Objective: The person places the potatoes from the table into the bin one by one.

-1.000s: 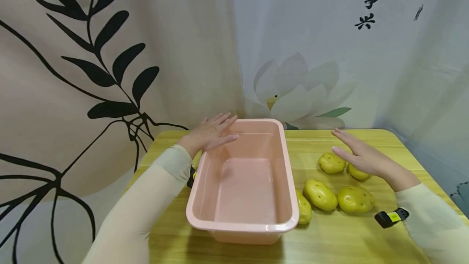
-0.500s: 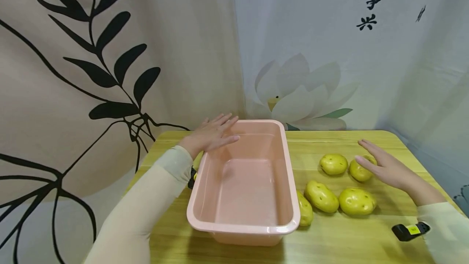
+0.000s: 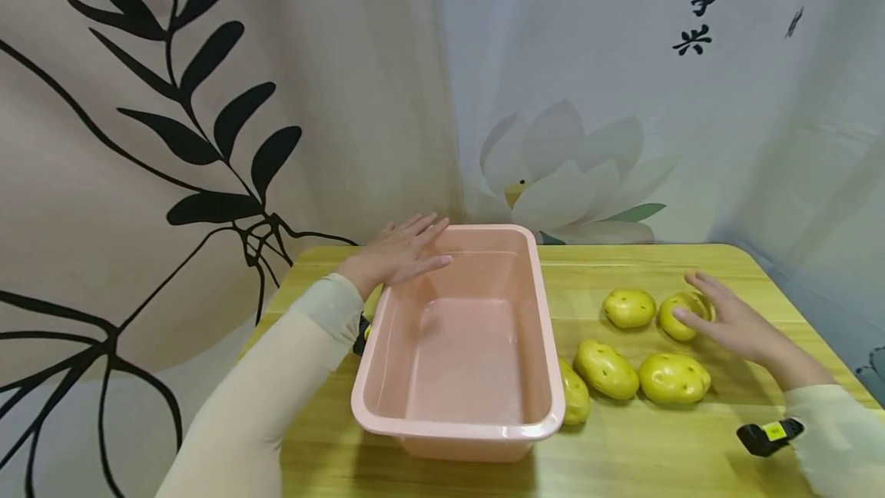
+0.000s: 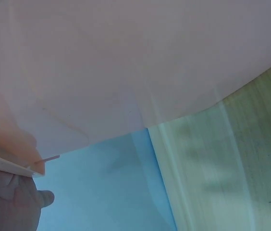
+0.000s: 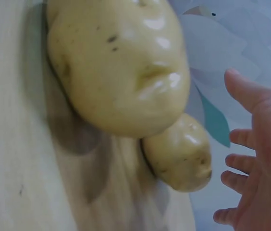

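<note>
A pale pink plastic basin (image 3: pixel 463 360) stands on the wooden table, its inside bare. My left hand (image 3: pixel 397 253) rests on its far left corner, fingers straight across the rim and thumb over the inside. In the left wrist view the basin's outer wall (image 4: pixel 126 72) fills the top, with part of that hand (image 4: pixel 10 197) by the rim. Right of the basin lie several yellow potatoes. My right hand (image 3: pixel 734 325) is spread beside the back right potato (image 3: pixel 679 301), its thumb overlapping it in the head view. Another potato (image 5: pixel 121 67) looms close in the right wrist view.
Potatoes stand nearer the basin: one (image 3: pixel 628 308) at the back, one (image 3: pixel 606 370) in the middle, one (image 3: pixel 674 379) in front, and one (image 3: pixel 575 394) partly hidden by the basin. A printed curtain (image 3: pixel 359 98) hangs behind the table (image 3: pixel 622 452).
My right hand has moved rightward and lower, from above the potatoes to beside the back right one. The left hand and the basin have stayed in place.
</note>
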Available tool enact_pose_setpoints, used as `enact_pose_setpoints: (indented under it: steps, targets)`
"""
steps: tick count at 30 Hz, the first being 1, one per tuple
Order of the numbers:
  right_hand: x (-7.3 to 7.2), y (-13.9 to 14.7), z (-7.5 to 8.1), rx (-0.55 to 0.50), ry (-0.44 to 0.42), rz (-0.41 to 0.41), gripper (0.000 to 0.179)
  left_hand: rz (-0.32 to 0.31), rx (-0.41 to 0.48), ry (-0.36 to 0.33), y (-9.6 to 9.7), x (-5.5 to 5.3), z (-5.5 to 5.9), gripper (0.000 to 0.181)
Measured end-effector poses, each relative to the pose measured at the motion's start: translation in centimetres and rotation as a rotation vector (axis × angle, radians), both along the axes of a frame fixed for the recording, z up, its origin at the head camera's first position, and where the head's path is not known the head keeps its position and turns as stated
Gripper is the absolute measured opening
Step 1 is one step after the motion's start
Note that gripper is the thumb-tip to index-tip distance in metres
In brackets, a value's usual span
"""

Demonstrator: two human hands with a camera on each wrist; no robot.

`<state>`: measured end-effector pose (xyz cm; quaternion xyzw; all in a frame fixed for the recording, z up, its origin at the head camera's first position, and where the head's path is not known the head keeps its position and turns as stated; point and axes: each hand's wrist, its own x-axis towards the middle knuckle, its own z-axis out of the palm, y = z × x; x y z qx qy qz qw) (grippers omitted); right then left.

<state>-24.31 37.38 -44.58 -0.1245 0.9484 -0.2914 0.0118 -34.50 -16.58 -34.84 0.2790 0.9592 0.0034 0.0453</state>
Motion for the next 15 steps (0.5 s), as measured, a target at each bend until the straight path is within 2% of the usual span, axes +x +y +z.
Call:
enact_pose_setpoints:
  steps: [8,15]
  targets:
    - [-0.9,0.0,-1.5,0.023,-0.015,-0.025,0.082,0.001,0.012,0.005,-0.1,0.1,0.0,0.08]
    - [-1.3,-0.1,-1.9,0.037,-0.041,-0.03,0.084,-0.003,0.002,0.02,-0.1,0.0,-0.2,0.08]
